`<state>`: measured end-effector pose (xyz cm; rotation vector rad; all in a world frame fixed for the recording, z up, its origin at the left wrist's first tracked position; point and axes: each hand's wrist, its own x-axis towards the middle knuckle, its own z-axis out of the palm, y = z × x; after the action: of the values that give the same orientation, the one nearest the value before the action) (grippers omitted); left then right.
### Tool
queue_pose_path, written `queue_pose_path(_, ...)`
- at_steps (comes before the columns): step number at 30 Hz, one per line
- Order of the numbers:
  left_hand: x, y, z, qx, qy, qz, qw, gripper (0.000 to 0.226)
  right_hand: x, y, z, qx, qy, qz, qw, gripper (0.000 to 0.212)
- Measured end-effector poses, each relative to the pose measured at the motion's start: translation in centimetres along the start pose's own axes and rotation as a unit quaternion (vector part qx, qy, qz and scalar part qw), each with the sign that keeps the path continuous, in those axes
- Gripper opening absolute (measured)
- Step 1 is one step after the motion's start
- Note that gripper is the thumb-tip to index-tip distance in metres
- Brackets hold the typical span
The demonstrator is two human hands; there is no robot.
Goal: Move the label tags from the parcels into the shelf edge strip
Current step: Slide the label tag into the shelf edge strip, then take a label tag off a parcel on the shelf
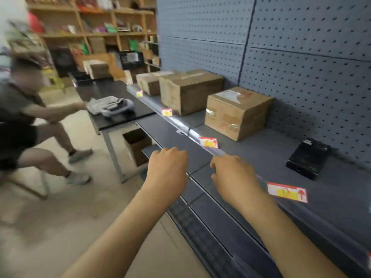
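Several red-and-yellow label tags sit in the clear shelf edge strip (pixel 180 125): one at the far end (pixel 139 93), one further along (pixel 167 112), one just beyond my hands (pixel 208 142), and a nearer one (pixel 287 192). Three cardboard parcels stand on the grey shelf: a near one (pixel 236 113), a middle one (pixel 190 91) and a far one (pixel 149 82). My left hand (pixel 167 165) hovers in front of the strip, fingers curled, nothing seen in it. My right hand (pixel 233 175) rests at the strip with fingers curled; whether it pinches anything is hidden.
A black device (pixel 308 158) lies on the shelf at the right, near the pegboard wall (pixel 301 57). A dark table (pixel 112 101) with a grey bundle stands to the left, an open box (pixel 136 145) under it. A seated person (pixel 26 121) is at far left.
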<state>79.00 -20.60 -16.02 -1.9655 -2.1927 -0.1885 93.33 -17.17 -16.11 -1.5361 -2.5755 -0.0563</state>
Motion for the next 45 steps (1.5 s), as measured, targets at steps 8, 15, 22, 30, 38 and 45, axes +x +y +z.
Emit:
queue_pose_path(8, -2.0, -18.5, -0.1, 0.007, -0.004, -0.149, 0.989, 0.025, 9.2, -16.3, 1.5, 0.03, 0.002, -0.117, 0.993, 0.025)
queue_pose_path(15, 0.2, -26.8, 1.5, -0.012, -0.013, -0.165, 0.986, 0.028, 15.6, -22.4, 2.9, 0.024, -0.013, -0.143, 0.989, 0.026)
queue_pose_path(22, 8.8, -32.8, 3.9, -0.037, -0.005, -0.147, 0.988, 0.022, 26.1, -25.0, 4.2, 0.031, -0.002, -0.136, 0.99, 0.025)
queue_pose_path(30, 21.0, -38.0, 4.4, -0.053, 0.005, -0.099, 0.994, 0.023, 38.2, -24.8, 4.5, 0.018, 0.019, -0.08, 0.996, 0.024)
queue_pose_path(38, 32.2, -43.5, 6.5, -0.037, 0.016, -0.035, 0.999, 0.023, 48.6, -25.6, 6.3, 0.014, 0.021, -0.012, 1.0, 0.024)
queue_pose_path(45, 43.1, -48.6, 8.0, -0.048, 0.017, 0.044, 0.998, 0.024, 57.1, -26.3, 6.6, 0.035, 0.056, 0.089, 0.994, 0.02)
